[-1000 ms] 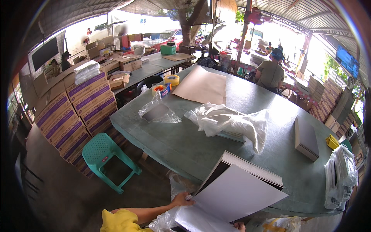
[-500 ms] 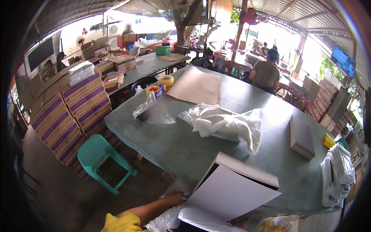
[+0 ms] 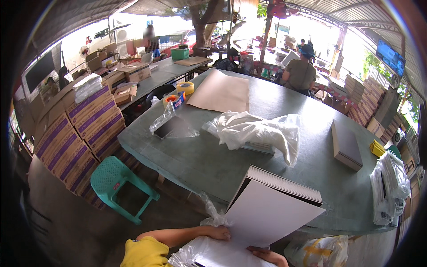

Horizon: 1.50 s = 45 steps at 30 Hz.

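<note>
A thick stack of boards (image 3: 284, 184) with a white face sheet (image 3: 273, 213) leans up in front of me at the table's near edge. Around its lower end lies a clear plastic bag (image 3: 207, 251). My left hand (image 3: 219, 232) is closed on the bag's plastic at the lower left of the white sheet, a loose flap rising beside it. My right hand (image 3: 266, 255) reaches in from the lower right, fingers pinching the bag's plastic against the sheet's bottom edge; part of its grip is hidden.
On the green table (image 3: 200, 164) lie a crumpled plastic-covered bundle (image 3: 258, 131), a dark-topped board stack (image 3: 346, 146), brown paper (image 3: 220, 91) and tape rolls (image 3: 184, 88). A green stool (image 3: 118, 182) and stacked cartons (image 3: 93, 124) stand left. Plastic-wrapped stacks (image 3: 389, 189) sit right. A person (image 3: 300, 71) works beyond.
My left hand has come up and right along the plastic to the white sheet. My right hand has emerged from below the sheet onto its lower edge. The view has shifted slightly.
</note>
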{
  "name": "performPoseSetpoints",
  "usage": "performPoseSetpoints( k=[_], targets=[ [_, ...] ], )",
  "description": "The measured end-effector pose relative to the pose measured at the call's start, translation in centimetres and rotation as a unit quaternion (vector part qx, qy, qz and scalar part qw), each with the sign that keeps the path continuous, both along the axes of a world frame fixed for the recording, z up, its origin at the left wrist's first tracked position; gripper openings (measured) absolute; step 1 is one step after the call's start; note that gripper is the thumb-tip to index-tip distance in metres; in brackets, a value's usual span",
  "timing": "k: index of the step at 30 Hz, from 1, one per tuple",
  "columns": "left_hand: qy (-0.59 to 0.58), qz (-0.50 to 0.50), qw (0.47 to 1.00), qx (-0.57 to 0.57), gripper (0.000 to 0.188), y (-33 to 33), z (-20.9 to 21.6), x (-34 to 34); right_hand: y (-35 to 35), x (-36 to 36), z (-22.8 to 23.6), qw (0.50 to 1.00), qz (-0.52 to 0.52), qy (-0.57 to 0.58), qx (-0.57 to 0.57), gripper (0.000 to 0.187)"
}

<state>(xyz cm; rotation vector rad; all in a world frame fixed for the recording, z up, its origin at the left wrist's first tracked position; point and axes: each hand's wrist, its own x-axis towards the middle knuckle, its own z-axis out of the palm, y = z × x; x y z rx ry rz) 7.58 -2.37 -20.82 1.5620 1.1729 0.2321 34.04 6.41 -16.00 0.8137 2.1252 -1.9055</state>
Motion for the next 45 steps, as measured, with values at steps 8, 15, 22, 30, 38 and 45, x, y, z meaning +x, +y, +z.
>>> performPoseSetpoints(
  k=[8, 15, 22, 30, 38, 45],
  targets=[
    [-0.150, 0.124, 0.935, 0.295, 0.013, 4.4, 11.1, 4.8, 2.9, -6.4, 5.4, 0.933, 0.232, -0.050, 0.270, 0.039],
    [-0.163, 0.256, 0.823, 0.480, 0.033, 3.8, 22.3, 2.2, 0.2, -8.0, 10.0, 0.972, -0.062, 0.162, 0.160, 0.025],
    [-0.557, 0.087, 0.716, 0.413, 0.069, -2.1, 31.8, 1.8, -1.6, -8.2, 8.2, 0.966, -0.070, 0.204, 0.143, 0.026],
    [-0.562, 0.091, 0.778, 0.268, 0.047, -3.0, 32.5, 5.2, -1.3, -7.7, 7.6, 0.938, -0.068, 0.295, 0.170, 0.021],
    [-0.665, 0.112, 0.671, 0.308, 0.041, -2.6, 32.3, 6.3, -1.1, -7.7, 7.2, 0.980, -0.071, 0.144, 0.113, 0.023],
    [-0.618, -0.017, 0.715, 0.325, 0.077, -0.3, 33.0, 5.0, -1.0, -7.6, 7.1, 0.969, -0.092, 0.204, 0.107, 0.022]
  ],
)
